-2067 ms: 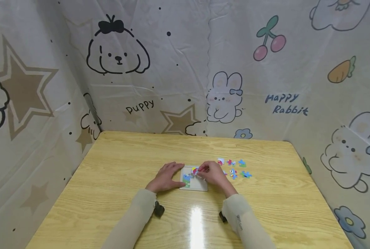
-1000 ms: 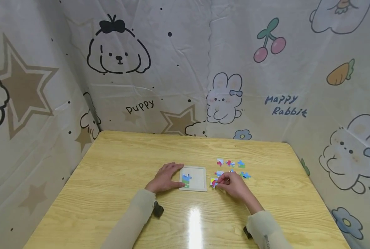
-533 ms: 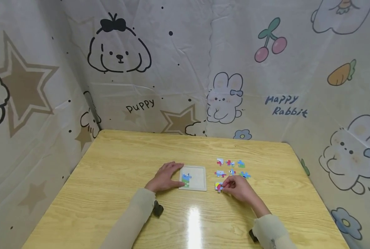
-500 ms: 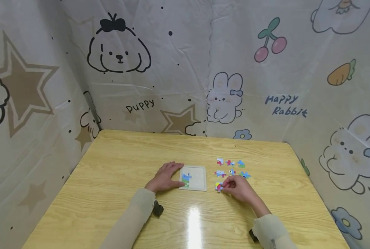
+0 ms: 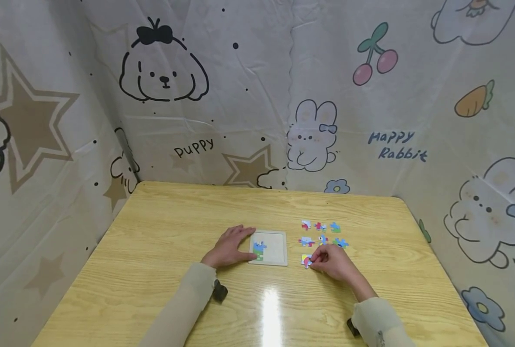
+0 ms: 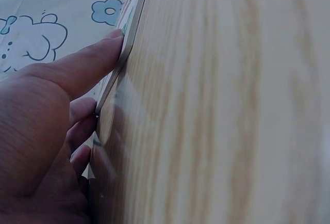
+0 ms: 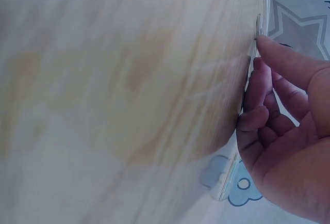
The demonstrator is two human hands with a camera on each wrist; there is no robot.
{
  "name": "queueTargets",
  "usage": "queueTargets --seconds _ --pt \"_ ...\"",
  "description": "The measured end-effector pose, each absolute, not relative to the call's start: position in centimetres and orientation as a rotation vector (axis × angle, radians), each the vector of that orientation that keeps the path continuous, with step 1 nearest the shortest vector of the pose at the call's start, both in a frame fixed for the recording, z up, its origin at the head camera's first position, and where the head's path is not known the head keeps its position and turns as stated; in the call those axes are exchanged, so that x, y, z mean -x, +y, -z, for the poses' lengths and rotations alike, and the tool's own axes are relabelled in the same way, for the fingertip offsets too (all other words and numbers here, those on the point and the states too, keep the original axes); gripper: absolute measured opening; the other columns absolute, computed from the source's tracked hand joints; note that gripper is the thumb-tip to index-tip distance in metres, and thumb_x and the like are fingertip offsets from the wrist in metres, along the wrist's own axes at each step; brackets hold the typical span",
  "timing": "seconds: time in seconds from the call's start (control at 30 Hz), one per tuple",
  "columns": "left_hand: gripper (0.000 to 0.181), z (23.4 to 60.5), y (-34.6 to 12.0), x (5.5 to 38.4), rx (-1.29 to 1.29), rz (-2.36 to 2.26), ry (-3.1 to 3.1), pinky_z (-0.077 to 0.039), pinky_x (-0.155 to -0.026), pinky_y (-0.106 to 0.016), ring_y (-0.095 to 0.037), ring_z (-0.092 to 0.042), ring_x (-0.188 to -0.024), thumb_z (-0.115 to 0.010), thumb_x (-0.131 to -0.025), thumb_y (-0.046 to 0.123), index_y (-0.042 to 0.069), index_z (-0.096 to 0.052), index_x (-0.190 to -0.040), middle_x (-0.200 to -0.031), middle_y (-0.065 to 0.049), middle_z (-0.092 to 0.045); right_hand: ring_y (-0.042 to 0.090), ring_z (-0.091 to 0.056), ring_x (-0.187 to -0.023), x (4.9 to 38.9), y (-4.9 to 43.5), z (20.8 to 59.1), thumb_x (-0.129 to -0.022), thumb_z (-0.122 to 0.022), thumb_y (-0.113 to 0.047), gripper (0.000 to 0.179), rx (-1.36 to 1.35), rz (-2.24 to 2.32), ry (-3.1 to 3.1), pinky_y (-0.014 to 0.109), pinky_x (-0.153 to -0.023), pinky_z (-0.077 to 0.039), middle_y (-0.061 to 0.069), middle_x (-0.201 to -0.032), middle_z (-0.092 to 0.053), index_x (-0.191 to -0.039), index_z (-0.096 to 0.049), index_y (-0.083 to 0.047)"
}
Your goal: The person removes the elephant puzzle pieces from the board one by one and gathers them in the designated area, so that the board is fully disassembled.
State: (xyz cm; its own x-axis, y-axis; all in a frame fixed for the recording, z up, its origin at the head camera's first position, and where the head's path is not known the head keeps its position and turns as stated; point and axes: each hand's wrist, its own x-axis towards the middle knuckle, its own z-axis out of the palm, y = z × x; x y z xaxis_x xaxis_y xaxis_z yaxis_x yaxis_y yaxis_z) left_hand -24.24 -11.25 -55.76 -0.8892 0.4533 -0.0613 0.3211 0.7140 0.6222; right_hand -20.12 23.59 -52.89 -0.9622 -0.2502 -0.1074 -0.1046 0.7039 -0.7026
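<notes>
A shallow white puzzle tray (image 5: 276,248) lies on the table with a joined blue-and-green section of puzzle (image 5: 259,250) along its left side. My left hand (image 5: 228,248) holds the tray's left edge, thumb near the lower corner and fingers at the upper one; the left wrist view shows the thumb (image 6: 95,61) against the rim. To the tray's right, my right hand (image 5: 334,262) pinches the right edge of a yellow, red and blue puzzle piece (image 5: 306,260) low at the tabletop. In the right wrist view the piece (image 7: 260,24) shows edge-on beyond the thumb.
Behind the right hand, loose puzzle pieces lie in two rows, including a red-and-white piece (image 5: 306,225) and a blue-and-green piece (image 5: 340,243). A printed curtain (image 5: 248,96) stands behind the wooden table (image 5: 175,217).
My right hand has carried the yellow-and-red puzzle piece from over the tray rightward and down to the tabletop, below the rows. The left hand has stayed at the tray.
</notes>
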Motion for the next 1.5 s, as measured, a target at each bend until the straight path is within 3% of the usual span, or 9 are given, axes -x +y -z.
queueTargets --seconds 0.33,0.6,1.07,1.23,1.5 --pt "0.086 56.4 -11.3 24.6 -0.591 -0.914 2.716 -0.017 -0.124 -0.065 -0.039 -0.022 -0.157 -0.077 -0.089 0.051 0.024 -0.039 -0.161 -0.168 -0.014 -0.031 0.013 -0.059 -0.072 20.5 23.8 53.2 -0.084 -0.084 -0.003 0.012 0.302 1.107 2.719 0.022 -0.064 -0.048 0.001 -0.078 -0.066 -0.083 -0.072 -0.007" --pt "0.086 56.2 -11.4 24.4 -0.643 -0.927 2.719 -0.019 -0.121 -0.069 -0.044 -0.024 -0.154 -0.075 -0.090 0.055 0.020 -0.040 -0.160 -0.166 -0.019 -0.033 0.014 -0.058 -0.074 20.4 23.7 53.1 -0.084 -0.084 -0.004 0.012 0.269 1.115 2.702 0.022 -0.065 -0.048 0.002 -0.080 -0.066 -0.085 -0.072 -0.007" --pt "0.083 55.7 -11.1 24.3 -0.584 -0.915 2.709 -0.018 -0.123 -0.066 -0.041 -0.023 -0.156 -0.077 -0.091 0.050 0.020 -0.041 -0.160 -0.168 -0.016 -0.032 0.012 -0.055 -0.074 20.3 22.4 52.7 -0.094 -0.076 -0.016 0.008 0.264 1.088 2.782 0.026 -0.069 -0.045 -0.002 -0.080 -0.066 -0.087 -0.073 -0.013" --pt "0.083 55.6 -11.0 24.3 -0.558 -0.896 2.713 -0.019 -0.124 -0.064 -0.039 -0.022 -0.157 -0.077 -0.090 0.050 0.023 -0.042 -0.160 -0.168 -0.014 -0.032 0.012 -0.060 -0.075 20.8 21.2 52.7 -0.095 -0.076 -0.016 0.005 0.238 1.139 2.747 0.027 -0.070 -0.048 -0.002 -0.083 -0.067 -0.093 -0.073 -0.012" --pt "0.083 55.6 -11.1 24.3 -0.551 -0.912 2.710 -0.020 -0.123 -0.065 -0.039 -0.023 -0.156 -0.078 -0.090 0.049 0.023 -0.041 -0.160 -0.168 -0.014 -0.032 0.015 -0.062 -0.070 21.6 18.3 52.1 -0.096 -0.073 -0.013 0.014 0.276 1.273 2.660 0.027 -0.059 -0.052 0.004 -0.088 -0.066 -0.108 -0.074 -0.005"
